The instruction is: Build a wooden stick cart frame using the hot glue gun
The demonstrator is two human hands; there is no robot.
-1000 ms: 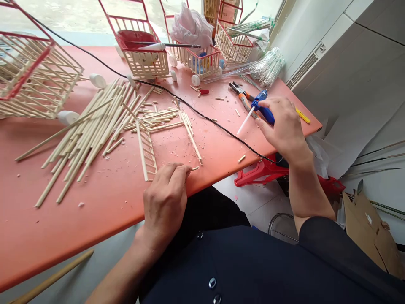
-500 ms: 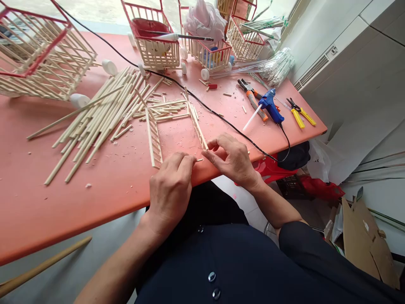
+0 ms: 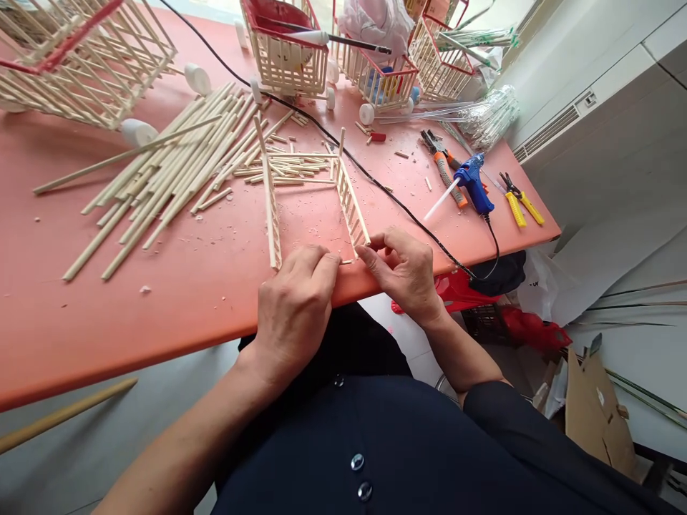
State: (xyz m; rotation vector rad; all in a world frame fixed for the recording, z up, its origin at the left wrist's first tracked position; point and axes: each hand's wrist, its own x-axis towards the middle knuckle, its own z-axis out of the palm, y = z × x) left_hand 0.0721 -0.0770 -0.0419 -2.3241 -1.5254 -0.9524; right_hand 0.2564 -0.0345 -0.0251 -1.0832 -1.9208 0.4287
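My left hand [image 3: 296, 300] rests at the near edge of the orange table [image 3: 177, 300], its fingers pinching a short wooden stick [image 3: 346, 262]. My right hand [image 3: 403, 269] grips the near end of a small ladder-like stick frame [image 3: 352, 207], and the short stick's tip meets that end. A second ladder-like frame [image 3: 270, 200] lies just left of it, by my left hand. The blue glue gun [image 3: 473, 184] lies on the table to the right, apart from both hands, with its black cord [image 3: 343, 151] running across the table.
A heap of long wooden sticks [image 3: 166, 164] lies at the left. Stick-built carts [image 3: 287, 61] with white wheels stand along the far edge. Pliers [image 3: 441, 163] and yellow cutters [image 3: 518, 204] lie near the glue gun. A red stool [image 3: 456, 290] and cardboard [image 3: 595, 400] are on the floor.
My right hand let go of the glue gun, left it on the table, and came back to the ladder frame's near end. The left hand stayed on the short stick.
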